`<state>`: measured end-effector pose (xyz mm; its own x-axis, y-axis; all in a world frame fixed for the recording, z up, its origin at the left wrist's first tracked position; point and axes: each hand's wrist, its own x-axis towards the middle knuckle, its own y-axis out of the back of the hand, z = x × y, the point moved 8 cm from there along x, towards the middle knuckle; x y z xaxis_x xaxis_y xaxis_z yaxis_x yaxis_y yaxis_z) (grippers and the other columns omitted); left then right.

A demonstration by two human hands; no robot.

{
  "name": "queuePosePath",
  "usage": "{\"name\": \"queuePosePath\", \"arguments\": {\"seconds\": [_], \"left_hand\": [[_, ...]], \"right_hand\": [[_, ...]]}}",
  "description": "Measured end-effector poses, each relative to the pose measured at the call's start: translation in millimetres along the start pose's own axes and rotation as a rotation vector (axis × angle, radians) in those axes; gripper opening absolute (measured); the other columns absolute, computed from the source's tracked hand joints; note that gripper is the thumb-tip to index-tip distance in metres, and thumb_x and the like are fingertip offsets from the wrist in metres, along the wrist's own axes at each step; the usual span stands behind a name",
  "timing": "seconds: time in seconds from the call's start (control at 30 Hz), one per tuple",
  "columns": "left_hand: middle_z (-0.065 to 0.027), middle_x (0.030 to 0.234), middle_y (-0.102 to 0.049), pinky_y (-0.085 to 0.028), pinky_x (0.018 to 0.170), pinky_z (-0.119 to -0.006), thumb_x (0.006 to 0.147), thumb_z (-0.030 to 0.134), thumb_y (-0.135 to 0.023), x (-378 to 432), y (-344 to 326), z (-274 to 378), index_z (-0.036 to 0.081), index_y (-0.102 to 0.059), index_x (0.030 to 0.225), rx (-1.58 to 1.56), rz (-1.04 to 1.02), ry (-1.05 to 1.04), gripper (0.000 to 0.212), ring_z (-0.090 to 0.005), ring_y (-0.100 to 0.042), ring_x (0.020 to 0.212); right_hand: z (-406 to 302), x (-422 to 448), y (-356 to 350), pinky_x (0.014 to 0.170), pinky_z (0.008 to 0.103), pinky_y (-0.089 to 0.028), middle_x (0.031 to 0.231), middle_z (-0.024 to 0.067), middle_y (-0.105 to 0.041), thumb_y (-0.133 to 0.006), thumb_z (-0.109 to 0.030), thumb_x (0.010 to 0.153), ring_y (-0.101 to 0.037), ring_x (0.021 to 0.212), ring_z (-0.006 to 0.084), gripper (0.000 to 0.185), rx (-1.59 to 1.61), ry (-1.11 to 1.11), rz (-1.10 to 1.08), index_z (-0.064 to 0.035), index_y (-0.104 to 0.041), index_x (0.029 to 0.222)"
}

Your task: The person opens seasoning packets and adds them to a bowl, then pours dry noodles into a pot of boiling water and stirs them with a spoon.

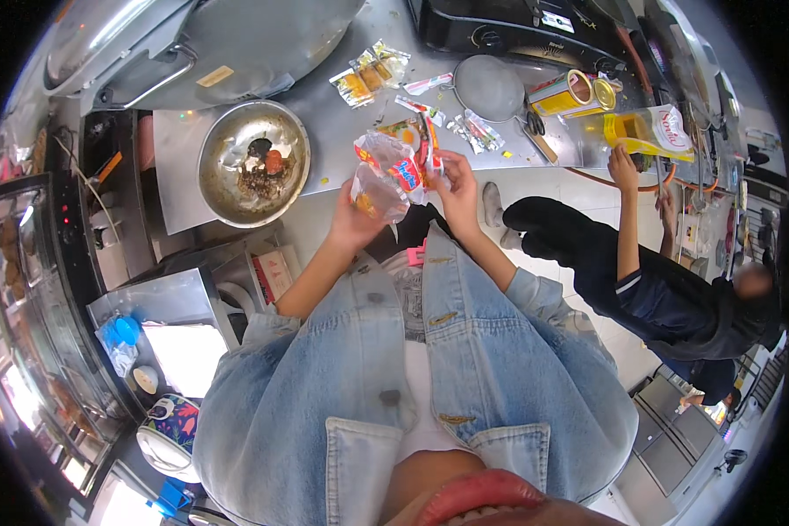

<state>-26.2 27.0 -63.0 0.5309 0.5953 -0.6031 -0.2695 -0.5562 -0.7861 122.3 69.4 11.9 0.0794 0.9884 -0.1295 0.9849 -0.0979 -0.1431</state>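
Observation:
My left hand (352, 220) holds a crumpled, see-through plastic noodle wrapper (384, 191) by its lower left side. On its other side, my right hand (459, 187) grips the edge of the printed wrappers bunched there. Red, yellow and white print covers parts of the plastic, with a picture of an egg on one piece. To the left of my hands sits a steel bowl (227, 141) with dark and reddish seasoning at its bottom. Several seasoning sachets (371, 75) lie beyond the wrappers on the metal table (329, 151). Smaller torn sachets (473, 131) lie farther right.
A mesh strainer (490, 89), opened tins (562, 95) and an oil pouch (651, 131) stand at the right. Another person's hand (624, 171) is beside the pouch. A black gas stove (500, 39) and a large metal vessel (256, 52) border the back.

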Motion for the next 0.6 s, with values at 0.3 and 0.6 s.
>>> {"name": "queuePosePath", "arguments": {"seconds": [0.3,0.6], "left_hand": [[-0.0084,0.124,-0.046,-0.031,0.097,-0.051,0.086,0.044,-0.040,-26,0,21,0.014,-0.040,0.125,0.077,-0.034,-0.129,0.049,-0.0278,-0.042,0.115],[-0.0094,0.123,-0.047,-0.037,0.096,-0.043,0.089,0.043,-0.040,-31,7,13,0.012,-0.041,0.124,-0.090,-0.195,-0.019,0.047,-0.0249,-0.047,0.111]], "right_hand": [[-59,108,10,0.077,0.0377,-0.042,0.099,0.0158,-0.054,-0.066,-0.019,0.069,-0.051,0.091,0.0284,0.034,-1.416,0.439,0.347,-0.0053,-0.057,0.099],[3,257,-60,0.094,0.0427,-0.033,0.120,0.0182,-0.049,-0.074,-0.056,0.048,-0.040,0.115,0.0376,0.094,-1.491,-0.045,-0.287,-0.0058,-0.044,0.122]]}}
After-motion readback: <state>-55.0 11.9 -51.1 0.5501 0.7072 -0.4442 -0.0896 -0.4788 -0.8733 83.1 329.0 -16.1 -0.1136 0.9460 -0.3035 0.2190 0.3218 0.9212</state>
